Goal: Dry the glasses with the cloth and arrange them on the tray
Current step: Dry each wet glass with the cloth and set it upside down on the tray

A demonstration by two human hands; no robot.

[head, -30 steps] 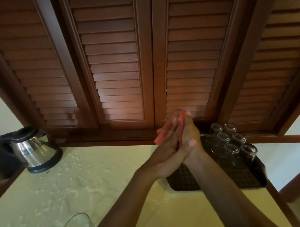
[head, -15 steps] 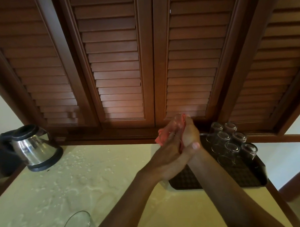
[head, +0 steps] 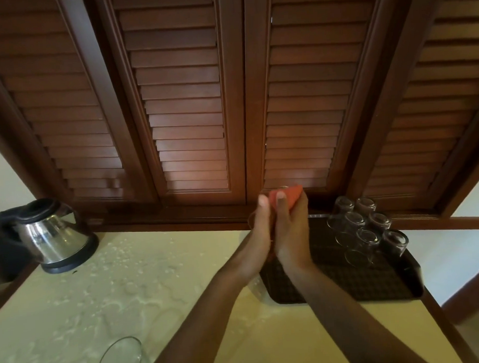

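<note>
Drying is under way: the left hand [head: 258, 235] and right hand [head: 290, 228], pressed together, grip a glass wrapped in the red cloth [head: 286, 197]. Next, presumably, it joins the upturned glasses [head: 366, 225] on the tray [head: 332, 292] at right.

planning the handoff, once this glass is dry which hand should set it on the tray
Right. The tray and its upside-down glasses lie on the right hand's side. The left hand would have to cross over; it could keep the cloth.
</note>
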